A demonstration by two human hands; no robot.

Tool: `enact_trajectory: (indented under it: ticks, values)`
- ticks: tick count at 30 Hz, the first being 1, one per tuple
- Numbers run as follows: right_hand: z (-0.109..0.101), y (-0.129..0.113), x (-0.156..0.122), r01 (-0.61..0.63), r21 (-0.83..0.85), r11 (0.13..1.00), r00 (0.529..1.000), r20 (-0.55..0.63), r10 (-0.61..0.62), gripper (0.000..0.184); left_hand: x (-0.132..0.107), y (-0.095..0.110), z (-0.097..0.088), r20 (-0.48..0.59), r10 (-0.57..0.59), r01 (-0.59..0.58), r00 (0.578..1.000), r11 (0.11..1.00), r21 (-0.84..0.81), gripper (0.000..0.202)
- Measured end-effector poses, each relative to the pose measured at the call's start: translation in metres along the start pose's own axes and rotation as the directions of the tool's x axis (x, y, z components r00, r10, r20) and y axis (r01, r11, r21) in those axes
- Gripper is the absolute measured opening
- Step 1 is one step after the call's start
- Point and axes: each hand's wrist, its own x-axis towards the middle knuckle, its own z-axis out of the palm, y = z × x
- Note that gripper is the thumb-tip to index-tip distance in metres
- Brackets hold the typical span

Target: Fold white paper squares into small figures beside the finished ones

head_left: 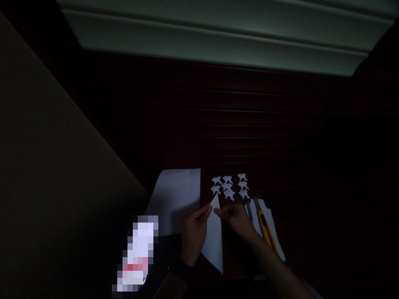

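Observation:
A folded sheet of white paper [214, 241], narrowing to a point at its far end, is between my two hands. My left hand [195, 230] pinches its left edge close to that tip. Thumb and fingers of my right hand [235, 218] close on the opposite edge, a little to the right. Just beyond the tip lie several small folded paper figures [227, 187], set out in rows on the dark table. Dim light hides the fine creases in the paper.
White sheets [174, 199] lie to the left. A yellow utility knife [266, 230] rests on white paper [276, 232] at the right, beside a slim pen-like object [249, 211]. A bright, pixelated screen-like object [139, 253] is at lower left. Dark slatted wood rises behind.

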Motion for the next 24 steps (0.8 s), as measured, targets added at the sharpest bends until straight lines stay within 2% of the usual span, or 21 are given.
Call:
enact_trajectory:
  ticks: [14, 19, 24]
  values:
    - [0.004, 0.000, -0.003, 0.017, -0.031, 0.999, 0.999, -0.028, -0.018, 0.039, 0.000, 0.002, 0.000, -0.054, -0.004, 0.004, 0.999, 1.000, 0.001, 0.026]
    - [-0.003, -0.001, -0.001, 0.009, -0.061, 0.998, 0.998, -0.055, -0.012, 0.038, 0.004, 0.002, -0.001, 0.013, 0.007, -0.007, 1.000, 1.000, -0.017, 0.027]
    - [-0.012, 0.000, 0.003, 0.019, -0.063, 0.998, 0.993, -0.114, -0.026, 0.036, 0.000, 0.014, -0.001, 0.107, 0.089, -0.093, 0.990, 0.995, 0.034, 0.030]
